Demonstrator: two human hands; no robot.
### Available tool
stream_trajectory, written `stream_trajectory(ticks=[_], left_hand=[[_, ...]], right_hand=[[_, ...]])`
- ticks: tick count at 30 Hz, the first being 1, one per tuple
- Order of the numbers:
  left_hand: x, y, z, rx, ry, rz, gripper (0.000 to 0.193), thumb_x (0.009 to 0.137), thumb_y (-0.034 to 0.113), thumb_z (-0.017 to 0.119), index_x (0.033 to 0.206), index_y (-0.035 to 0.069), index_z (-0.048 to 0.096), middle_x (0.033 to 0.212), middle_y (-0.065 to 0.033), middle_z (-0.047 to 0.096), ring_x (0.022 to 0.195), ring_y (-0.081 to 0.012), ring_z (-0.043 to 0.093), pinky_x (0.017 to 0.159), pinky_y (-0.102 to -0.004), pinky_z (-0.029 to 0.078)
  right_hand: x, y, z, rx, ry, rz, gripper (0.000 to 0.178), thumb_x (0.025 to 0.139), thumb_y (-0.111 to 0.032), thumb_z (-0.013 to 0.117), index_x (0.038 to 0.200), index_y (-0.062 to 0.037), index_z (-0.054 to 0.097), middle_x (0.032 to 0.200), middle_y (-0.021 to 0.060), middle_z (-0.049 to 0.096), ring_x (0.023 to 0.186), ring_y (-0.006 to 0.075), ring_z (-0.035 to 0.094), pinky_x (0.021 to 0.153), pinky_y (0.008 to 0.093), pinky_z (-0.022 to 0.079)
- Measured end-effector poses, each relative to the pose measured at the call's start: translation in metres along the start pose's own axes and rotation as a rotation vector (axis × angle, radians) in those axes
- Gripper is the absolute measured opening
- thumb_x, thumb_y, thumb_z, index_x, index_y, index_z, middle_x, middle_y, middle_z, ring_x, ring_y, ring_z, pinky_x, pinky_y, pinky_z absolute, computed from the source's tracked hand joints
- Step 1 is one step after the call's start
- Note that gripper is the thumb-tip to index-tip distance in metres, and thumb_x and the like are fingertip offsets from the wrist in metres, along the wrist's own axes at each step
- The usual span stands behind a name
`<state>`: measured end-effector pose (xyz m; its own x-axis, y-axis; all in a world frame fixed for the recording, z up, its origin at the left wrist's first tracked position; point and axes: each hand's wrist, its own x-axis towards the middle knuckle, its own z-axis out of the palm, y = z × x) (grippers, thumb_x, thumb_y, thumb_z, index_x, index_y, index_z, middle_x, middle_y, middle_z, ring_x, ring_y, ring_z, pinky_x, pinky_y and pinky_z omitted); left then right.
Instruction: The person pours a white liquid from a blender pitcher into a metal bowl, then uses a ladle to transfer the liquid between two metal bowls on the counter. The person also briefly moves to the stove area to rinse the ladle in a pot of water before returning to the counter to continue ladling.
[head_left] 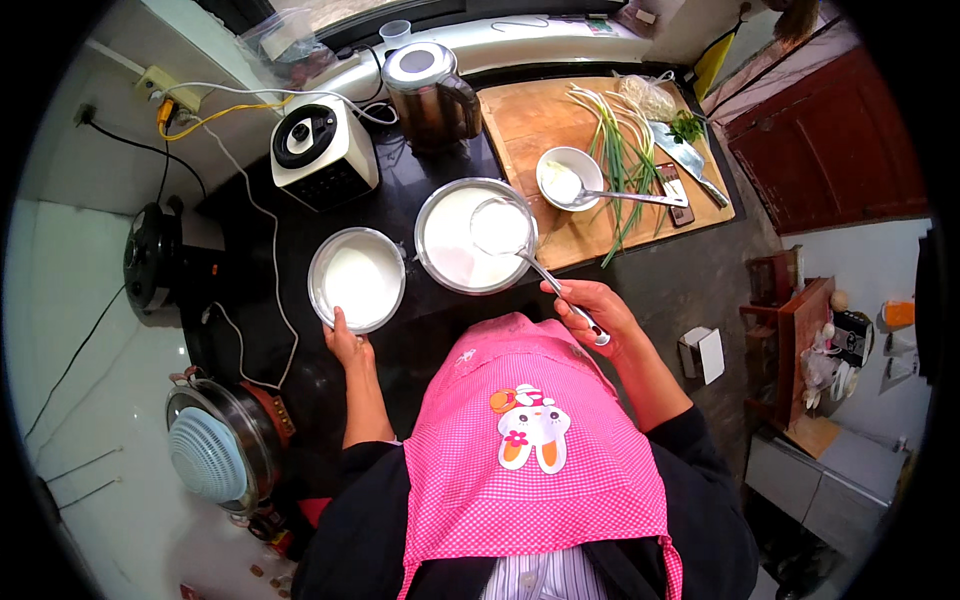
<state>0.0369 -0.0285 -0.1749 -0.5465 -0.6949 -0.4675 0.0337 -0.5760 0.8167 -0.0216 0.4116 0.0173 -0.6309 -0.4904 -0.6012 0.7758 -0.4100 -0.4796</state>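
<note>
My left hand (349,345) grips the near rim of a smaller metal bowl (313,288) holding white liquid, its thumb over the edge. To the right stands a larger metal bowl (424,262), also with white liquid inside. My right hand (597,312) is closed round the handle of a metal ladle (542,270). The ladle's round head is over the larger bowl at its right side; whether it touches the liquid I cannot tell. Past that bowl, on a wooden cutting board (520,115), a white bowl (590,160) contains white stuff and a long-handled spoon (640,198).
Spring onions (622,150), a cleaver (680,150) and a phone (674,200) lie on the board. Behind the metal bowls stand a blender base (340,165) and its jug (420,105). A white cord (272,240) crosses the black counter at left, near a pot with a blue basket (205,455).
</note>
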Motion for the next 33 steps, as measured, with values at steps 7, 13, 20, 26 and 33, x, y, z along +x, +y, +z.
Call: stream_trajectory(ticks=[7,13,20,26,33], left_hand=[[0.009,-0.012,-0.013,-0.046,-0.035,0.028,0.046,0.098,0.019,0.068,0.14,0.01,0.054,0.132,-0.0088,0.063,0.117,-0.0264,0.063,0.09,-0.0429,0.054],[0.007,-0.011,-0.009,-0.02,-0.005,-0.004,0.048,0.095,0.027,0.073,0.138,0.015,0.056,0.125,-0.0042,0.066,0.103,-0.0199,0.067,0.066,-0.0314,0.052],[0.0,-0.003,-0.006,0.112,0.028,-0.014,0.048,0.095,0.037,0.073,0.136,0.017,0.058,0.121,-0.001,0.067,0.098,-0.0175,0.066,0.063,-0.0298,0.046],[-0.005,0.003,-0.004,0.192,0.016,-0.038,0.046,0.096,0.043,0.07,0.132,0.017,0.059,0.114,-0.0004,0.068,0.086,-0.0143,0.065,0.057,-0.0277,0.043],[-0.019,0.015,0.001,0.279,0.007,-0.065,0.046,0.098,0.049,0.065,0.13,0.017,0.058,0.098,-0.0011,0.066,0.07,-0.0124,0.061,0.047,-0.0246,0.04]], right_hand=[[-0.008,-0.005,0.006,-0.02,-0.033,-0.039,0.027,0.102,-0.009,0.054,0.123,0.007,0.059,0.078,0.0063,0.062,0.048,0.0043,0.046,0.033,0.019,0.035],[-0.015,-0.014,0.017,-0.039,0.023,-0.048,0.029,0.102,-0.009,0.053,0.125,0.0072,0.059,0.078,0.0066,0.062,0.048,0.0044,0.045,0.034,0.0187,0.035],[-0.014,-0.019,0.021,-0.054,-0.018,-0.076,0.031,0.103,-0.009,0.051,0.128,0.0081,0.058,0.076,0.0086,0.061,0.044,0.005,0.043,0.033,0.0192,0.035],[-0.015,-0.024,0.027,-0.058,-0.052,-0.078,0.032,0.103,-0.009,0.052,0.128,0.0088,0.058,0.075,0.0091,0.061,0.042,0.0055,0.043,0.032,0.0196,0.035],[-0.012,-0.026,0.03,-0.093,-0.046,-0.07,0.034,0.103,-0.009,0.05,0.131,0.0096,0.057,0.078,0.0087,0.064,0.043,0.005,0.045,0.032,0.0192,0.036]])
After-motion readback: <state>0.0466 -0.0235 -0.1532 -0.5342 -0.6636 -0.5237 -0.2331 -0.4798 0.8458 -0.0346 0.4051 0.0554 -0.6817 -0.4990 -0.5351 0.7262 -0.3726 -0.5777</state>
